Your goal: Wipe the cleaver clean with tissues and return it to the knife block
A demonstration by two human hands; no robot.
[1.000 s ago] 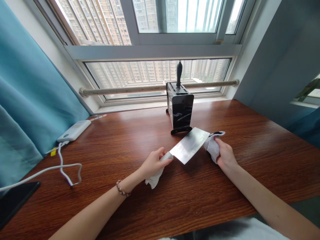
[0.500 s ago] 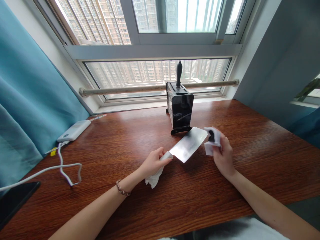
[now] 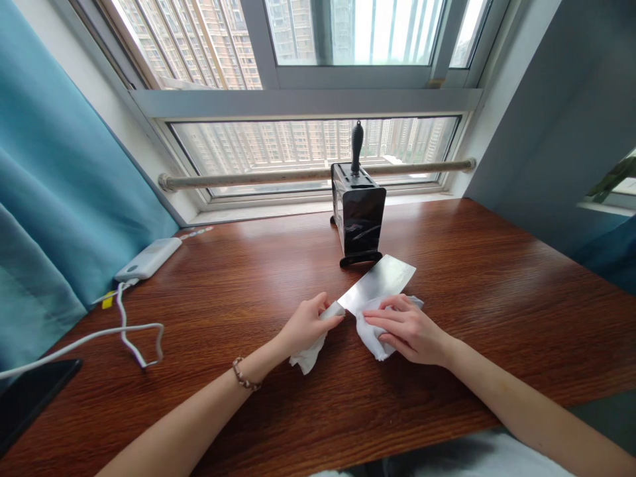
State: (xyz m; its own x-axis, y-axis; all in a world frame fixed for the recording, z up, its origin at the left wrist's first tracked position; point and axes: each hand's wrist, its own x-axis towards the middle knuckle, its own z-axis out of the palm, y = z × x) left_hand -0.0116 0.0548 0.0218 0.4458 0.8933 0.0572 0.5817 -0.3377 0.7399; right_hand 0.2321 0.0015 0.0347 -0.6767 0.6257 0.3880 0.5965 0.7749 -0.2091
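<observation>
My left hand (image 3: 304, 326) is closed around the handle of a kitchen cleaver (image 3: 380, 281), with a crumpled white tissue (image 3: 307, 358) wrapped about the grip and hanging below the fingers. The cleaver's broad, shiny blade points away to the right, close over the tabletop. On the near edge of that blade, my right hand (image 3: 415, 331) presses a white cloth (image 3: 370, 336), its fingers bent over the folds. Part of the blade is hidden under cloth and fingers. Just beyond the blade tip stands a black knife block (image 3: 362, 222) with one black handle (image 3: 356, 147) upright in its top.
The brown wooden table (image 3: 248, 265) reaches to the window sill. At the left lie a white power bank (image 3: 149, 258), a white cable (image 3: 124, 331) and a dark flat device (image 3: 37, 397). A blue curtain (image 3: 64, 165) hangs beside them, and a pipe (image 3: 248, 179) crosses the window.
My right hand has come down and left with the white cloth, from beside the blade's tip to its near edge. The cloth is now spread flatter. My left hand and the cleaver stay nearly still.
</observation>
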